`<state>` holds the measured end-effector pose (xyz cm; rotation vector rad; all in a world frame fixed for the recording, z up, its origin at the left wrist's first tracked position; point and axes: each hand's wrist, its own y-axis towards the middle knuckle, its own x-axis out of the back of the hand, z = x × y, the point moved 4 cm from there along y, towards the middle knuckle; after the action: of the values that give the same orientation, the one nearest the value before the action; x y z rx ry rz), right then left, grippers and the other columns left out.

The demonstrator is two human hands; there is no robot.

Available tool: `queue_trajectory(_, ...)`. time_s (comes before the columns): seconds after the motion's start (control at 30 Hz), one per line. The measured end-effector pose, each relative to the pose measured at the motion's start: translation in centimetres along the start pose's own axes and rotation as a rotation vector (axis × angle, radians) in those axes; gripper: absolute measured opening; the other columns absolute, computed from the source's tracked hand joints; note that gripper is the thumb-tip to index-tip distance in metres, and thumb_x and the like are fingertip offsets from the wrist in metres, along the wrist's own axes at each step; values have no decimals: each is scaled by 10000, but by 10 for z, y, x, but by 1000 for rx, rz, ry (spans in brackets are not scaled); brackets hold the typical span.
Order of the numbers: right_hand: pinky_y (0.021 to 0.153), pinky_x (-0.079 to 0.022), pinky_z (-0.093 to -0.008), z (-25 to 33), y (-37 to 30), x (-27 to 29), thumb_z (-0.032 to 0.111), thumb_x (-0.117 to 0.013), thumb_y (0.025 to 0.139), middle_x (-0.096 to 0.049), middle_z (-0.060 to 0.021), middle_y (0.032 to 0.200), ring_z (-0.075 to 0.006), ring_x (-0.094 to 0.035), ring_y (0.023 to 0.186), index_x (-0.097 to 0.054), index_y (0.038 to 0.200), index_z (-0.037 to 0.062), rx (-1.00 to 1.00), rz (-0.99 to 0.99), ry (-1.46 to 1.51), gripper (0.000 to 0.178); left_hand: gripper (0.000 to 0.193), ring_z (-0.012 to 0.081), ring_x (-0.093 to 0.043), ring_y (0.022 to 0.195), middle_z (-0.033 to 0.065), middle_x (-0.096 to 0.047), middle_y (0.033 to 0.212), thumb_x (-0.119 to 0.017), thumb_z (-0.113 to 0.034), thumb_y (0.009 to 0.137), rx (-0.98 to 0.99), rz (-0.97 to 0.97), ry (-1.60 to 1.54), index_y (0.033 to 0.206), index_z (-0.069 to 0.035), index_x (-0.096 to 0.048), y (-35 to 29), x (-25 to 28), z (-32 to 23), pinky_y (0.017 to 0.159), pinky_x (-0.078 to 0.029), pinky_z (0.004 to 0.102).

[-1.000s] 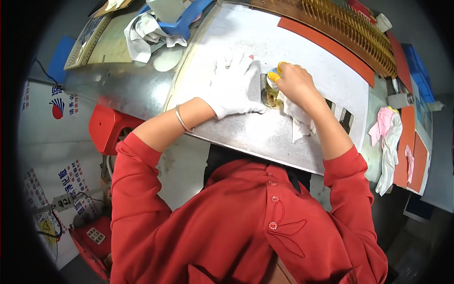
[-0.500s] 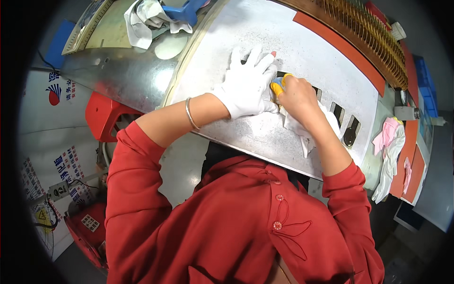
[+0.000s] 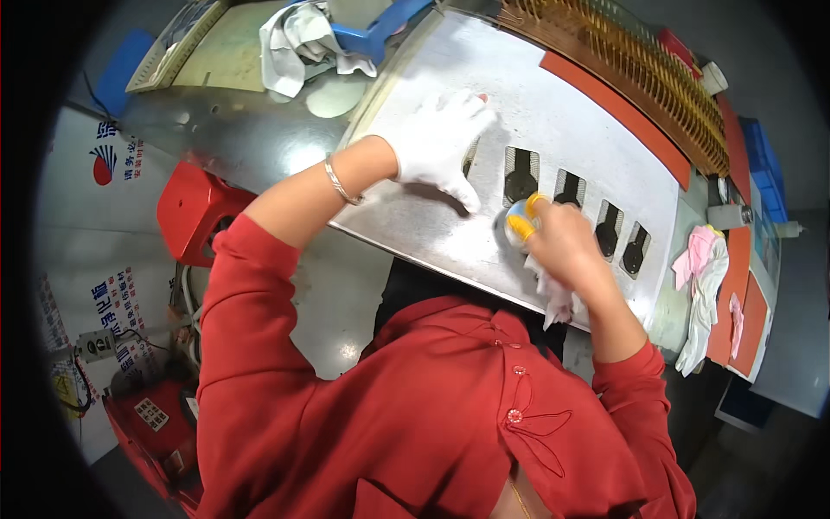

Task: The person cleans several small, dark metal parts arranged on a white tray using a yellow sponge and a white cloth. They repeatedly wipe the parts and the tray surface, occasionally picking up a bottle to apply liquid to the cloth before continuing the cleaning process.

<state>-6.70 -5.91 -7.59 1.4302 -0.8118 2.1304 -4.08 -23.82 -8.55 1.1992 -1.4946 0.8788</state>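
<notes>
My left hand (image 3: 439,143), in a white glove with one fingertip bare, lies with fingers spread on the pale work surface (image 3: 432,229). It partly covers a small mesh-patterned piece. My right hand (image 3: 564,244), with yellow finger cots on thumb and forefinger, is closed on a bunched white cloth (image 3: 556,298); something blue shows between the fingertips. Just beyond the right fingertips is a dark keyhole-shaped piece (image 3: 520,183) on a mesh rectangle. More such dark pieces (image 3: 609,230) lie in a row to the right, one partly behind the right hand.
A wooden rack with many brass-coloured wires (image 3: 640,82) stands at the back, beside a red-orange strip (image 3: 618,121). Crumpled cloths (image 3: 303,43) and a blue stand (image 3: 380,35) are at far left. Pink and white gloves (image 3: 702,277) hang at right. A red stool (image 3: 199,208) stands left.
My left hand has moved left, away from the right hand, uncovering a dark piece. My right hand has drawn slightly nearer to me and right, still with the cloth.
</notes>
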Motion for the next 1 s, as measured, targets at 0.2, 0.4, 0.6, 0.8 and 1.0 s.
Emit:
queue_trajectory(0.2,673,-467,-435,29,80,18,223,-567,772,-613,-234,778,-380,-601,759,-597,824,-22,43,-80,86,252,929,352,-260,1277,190,-345,1329,-709,-551,583,63,-49,57,1265,-6,-390,-46,0,43,1053,-219,432)
queue_trajectory(0.4,723,-475,-418,41,139,-8,173,-560,742,-621,-234,859,-364,-608,819,-625,827,-19,57,-110,57,220,897,347,-274,1269,178,-351,1323,-669,-583,619,38,-189,31,1264,-23,-395,-48,-9,47,1043,-230,439)
queue_trajectory(0.6,699,-481,-433,47,141,-22,149,-571,731,-618,-244,808,-378,-612,787,-627,801,-39,-6,-133,40,209,896,350,-239,1287,157,-306,1359,-675,-567,611,93,-160,39,1275,-39,-387,-42,-14,52,1034,-213,499)
queue_trajectory(0.8,673,-488,-434,59,119,-32,142,-577,736,-609,-256,771,-386,-614,745,-599,779,-49,3,-101,25,197,861,351,-213,1301,139,-293,1375,-654,-527,656,-28,-141,98,1312,-59,-352,-41,-18,54,1025,-205,530)
queue_trajectory(1.0,632,-487,-451,70,86,-42,215,-588,781,-601,-247,695,-390,-613,678,-591,749,-44,30,-129,57,261,922,349,-207,1304,158,-304,1370,-676,-527,620,-142,-85,73,1313,-23,-335,-35,-5,49,1022,-227,509)
